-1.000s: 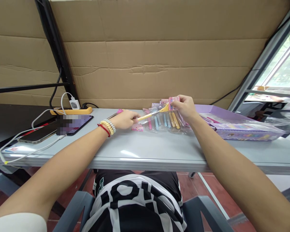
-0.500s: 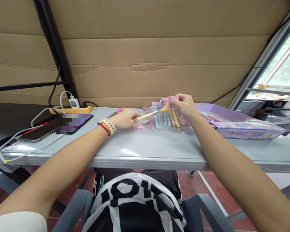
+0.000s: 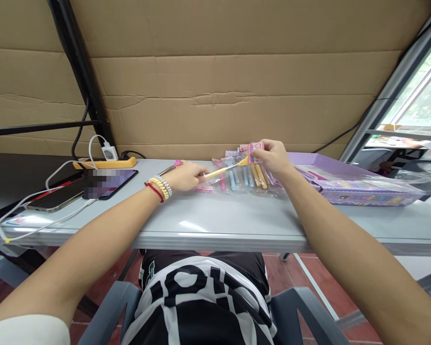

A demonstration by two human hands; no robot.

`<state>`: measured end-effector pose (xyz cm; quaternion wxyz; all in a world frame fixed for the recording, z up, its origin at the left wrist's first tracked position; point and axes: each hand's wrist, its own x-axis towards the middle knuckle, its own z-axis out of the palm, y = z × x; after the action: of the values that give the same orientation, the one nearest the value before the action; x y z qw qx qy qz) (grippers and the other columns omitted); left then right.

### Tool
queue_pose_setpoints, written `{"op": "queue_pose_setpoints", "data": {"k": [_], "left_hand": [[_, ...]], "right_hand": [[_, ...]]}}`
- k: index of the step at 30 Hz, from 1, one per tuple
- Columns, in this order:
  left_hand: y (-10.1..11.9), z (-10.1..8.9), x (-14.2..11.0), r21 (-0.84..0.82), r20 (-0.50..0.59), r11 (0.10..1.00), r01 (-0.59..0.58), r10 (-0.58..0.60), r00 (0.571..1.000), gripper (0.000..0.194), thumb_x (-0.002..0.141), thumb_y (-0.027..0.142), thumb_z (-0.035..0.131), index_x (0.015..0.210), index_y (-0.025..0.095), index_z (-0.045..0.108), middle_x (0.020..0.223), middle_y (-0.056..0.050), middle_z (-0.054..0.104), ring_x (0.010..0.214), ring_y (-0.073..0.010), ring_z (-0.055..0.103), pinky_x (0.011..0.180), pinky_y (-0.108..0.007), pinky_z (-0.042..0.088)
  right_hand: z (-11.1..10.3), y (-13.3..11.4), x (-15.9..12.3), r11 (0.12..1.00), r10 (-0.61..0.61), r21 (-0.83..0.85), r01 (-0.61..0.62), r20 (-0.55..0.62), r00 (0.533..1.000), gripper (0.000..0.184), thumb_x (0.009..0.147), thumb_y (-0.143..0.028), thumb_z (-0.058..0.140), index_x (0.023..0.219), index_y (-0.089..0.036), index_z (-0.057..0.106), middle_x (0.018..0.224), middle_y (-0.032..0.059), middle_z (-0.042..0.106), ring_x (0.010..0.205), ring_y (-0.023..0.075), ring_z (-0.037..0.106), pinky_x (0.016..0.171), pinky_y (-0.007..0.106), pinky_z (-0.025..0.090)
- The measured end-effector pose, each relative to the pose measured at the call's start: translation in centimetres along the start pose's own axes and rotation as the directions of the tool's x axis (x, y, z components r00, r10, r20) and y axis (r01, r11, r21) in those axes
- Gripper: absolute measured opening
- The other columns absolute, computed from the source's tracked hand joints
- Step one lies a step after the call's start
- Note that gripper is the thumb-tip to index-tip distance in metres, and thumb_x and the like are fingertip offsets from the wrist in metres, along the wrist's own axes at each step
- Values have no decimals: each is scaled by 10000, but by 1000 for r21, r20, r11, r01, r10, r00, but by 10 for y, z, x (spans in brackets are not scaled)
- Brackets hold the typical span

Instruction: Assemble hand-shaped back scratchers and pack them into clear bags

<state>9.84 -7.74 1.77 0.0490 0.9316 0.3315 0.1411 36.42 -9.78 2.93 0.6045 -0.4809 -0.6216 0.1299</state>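
My left hand (image 3: 187, 176), wearing bracelets at the wrist, pinches the near end of a slim yellow pen (image 3: 217, 172). The pen slants up to the right, seemingly inside a clear sleeve. At its other end, my right hand (image 3: 276, 157) grips a small pink printed card (image 3: 255, 152) between thumb and fingers. Beneath and behind the pen lie several wrapped pens (image 3: 247, 178) in pink, blue and yellow. Beyond my left hand rests another pen with a pink topper (image 3: 179, 163), partly hidden. A pink label (image 3: 204, 189) lies just right of my left fingers.
On the right of the grey table (image 3: 215, 215) sits an open purple box (image 3: 366, 191) with plastic film. To the left are two phones (image 3: 117, 182) (image 3: 55, 199), white cables and a yellow power strip (image 3: 120, 163). Cardboard (image 3: 215, 76) closes off the back.
My right hand and the pink card have shifted very slightly left. Otherwise the pen and my left hand keep their places.
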Motion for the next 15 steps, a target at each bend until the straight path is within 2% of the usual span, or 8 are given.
{"op": "queue_pose_setpoints", "data": {"k": [4,11,15], "left_hand": [[0,1,1,4,-5,1000,-5,5,1000,325,853,275,420,1067,185,647,852,-26,680,709,-149,565,620,-243,384],[2,1,1,34,17,999,10,-11,1000,314,846,253,423,1045,188,657,832,-29,683,714,-153,572,611,-239,376],[0,1,1,19,-2,1000,5,-5,1000,308,841,235,423,1039,184,653,816,-24,675,706,-150,559,618,-241,371]], "right_hand": [[1,0,0,1000,-10,4,10,17,1000,177,549,-216,603,497,-176,439,501,-41,410,526,84,357,514,239,266],[1,6,0,999,51,13,-52,87,995,120,541,-224,605,517,-163,504,535,-32,458,555,93,398,543,236,309],[1,5,0,991,33,126,-43,81,996,190,527,-223,631,494,-171,451,509,-37,434,521,83,379,518,231,297]]}}
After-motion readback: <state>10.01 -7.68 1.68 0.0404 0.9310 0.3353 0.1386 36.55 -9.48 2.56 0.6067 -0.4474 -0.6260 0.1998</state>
